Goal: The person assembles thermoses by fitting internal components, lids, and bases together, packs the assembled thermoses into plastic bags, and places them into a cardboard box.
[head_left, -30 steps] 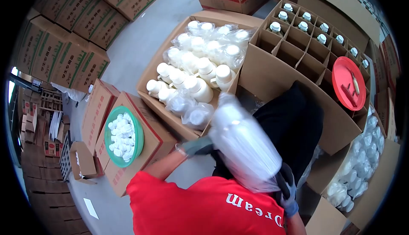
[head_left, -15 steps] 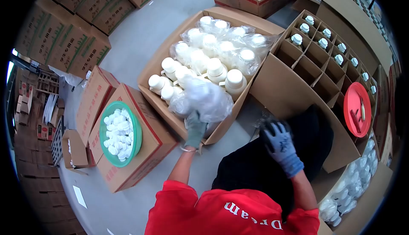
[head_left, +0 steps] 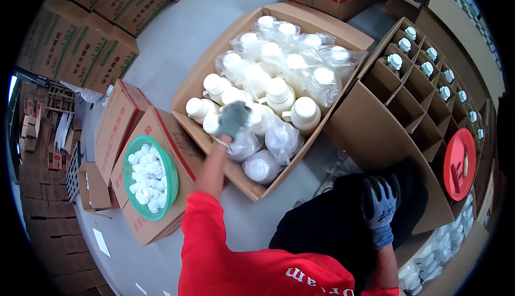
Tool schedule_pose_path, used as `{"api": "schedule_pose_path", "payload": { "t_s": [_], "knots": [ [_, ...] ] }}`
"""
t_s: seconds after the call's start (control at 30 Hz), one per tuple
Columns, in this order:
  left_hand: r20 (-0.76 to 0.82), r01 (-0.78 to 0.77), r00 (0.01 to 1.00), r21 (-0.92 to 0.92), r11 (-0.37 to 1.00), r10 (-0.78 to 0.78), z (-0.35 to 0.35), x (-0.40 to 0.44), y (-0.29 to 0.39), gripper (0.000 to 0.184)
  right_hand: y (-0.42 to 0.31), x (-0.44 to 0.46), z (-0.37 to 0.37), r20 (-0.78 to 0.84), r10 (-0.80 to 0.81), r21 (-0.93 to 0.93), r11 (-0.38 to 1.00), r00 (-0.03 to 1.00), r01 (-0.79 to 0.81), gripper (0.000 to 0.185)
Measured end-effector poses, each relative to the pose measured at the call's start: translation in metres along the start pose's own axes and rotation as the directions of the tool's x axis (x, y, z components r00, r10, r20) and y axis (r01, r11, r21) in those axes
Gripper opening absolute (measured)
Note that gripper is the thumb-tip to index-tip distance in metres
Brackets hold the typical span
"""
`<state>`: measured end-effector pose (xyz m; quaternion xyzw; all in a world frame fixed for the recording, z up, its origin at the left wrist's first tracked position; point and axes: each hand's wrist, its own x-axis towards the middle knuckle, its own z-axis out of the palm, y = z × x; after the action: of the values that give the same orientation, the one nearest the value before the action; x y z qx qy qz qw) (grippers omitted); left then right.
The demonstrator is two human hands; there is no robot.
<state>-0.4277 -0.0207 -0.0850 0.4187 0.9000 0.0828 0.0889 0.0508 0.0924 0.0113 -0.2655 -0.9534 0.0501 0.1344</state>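
Observation:
My left hand [head_left: 234,120], in a grey-green glove, is over the front left part of an open carton [head_left: 263,190] of white bottles. It touches or hovers over the bottles there; its fingers are blurred and partly hidden. Several bottles, such as the uncovered white bottle [head_left: 304,115], stand upright with caps up, and others are wrapped in clear plastic. A wrapped bottle [head_left: 262,166] sits in the carton's near corner. My right hand [head_left: 382,205], gloved in grey-blue with dark fingers, rests on the dark-clothed leg [head_left: 332,210], fingers spread, holding nothing.
A divided carton [head_left: 370,130] with capped bottles stands right, a red plate [head_left: 455,180] with small tools on it. At left, a green bowl [head_left: 173,180] of white caps sits on a carton [head_left: 188,154]. Wrapped pieces [head_left: 429,266] fill a lower right box.
The wrapped bottle has gone from between both hands into the carton. My left hand has let go of it and moved up and left; my right hand has moved onto the leg.

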Motion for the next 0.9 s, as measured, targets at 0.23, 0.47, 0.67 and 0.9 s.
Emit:
{"api": "schedule_pose_path", "payload": {
  "t_s": [0.23,0.47,0.67,0.9],
  "knots": [
    [0.277,-0.001,0.961,0.078,0.997,-0.021,0.155,0.046,-0.13,0.034,0.002,0.016,0.003,-0.015,0.045,0.061,0.997,0.999,-0.044,0.04],
    [0.312,0.045,0.947,0.106,0.993,-0.076,0.091,0.021,-0.08,0.038,0.004,0.011,0.001,-0.022,0.031,0.079,0.996,0.999,-0.029,0.039],
    [0.076,-0.083,0.993,-0.149,0.985,0.095,-0.094,-0.016,-0.013,0.029,0.005,0.004,0.0,-0.06,-0.025,0.141,0.989,0.998,0.033,0.04],
    [-0.238,-0.438,0.899,-0.438,0.785,0.368,-0.154,-0.12,0.189,0.023,0.01,0.021,-0.033,0.017,0.53,0.973,0.188,0.848,-0.136,0.072]
  ]
}}
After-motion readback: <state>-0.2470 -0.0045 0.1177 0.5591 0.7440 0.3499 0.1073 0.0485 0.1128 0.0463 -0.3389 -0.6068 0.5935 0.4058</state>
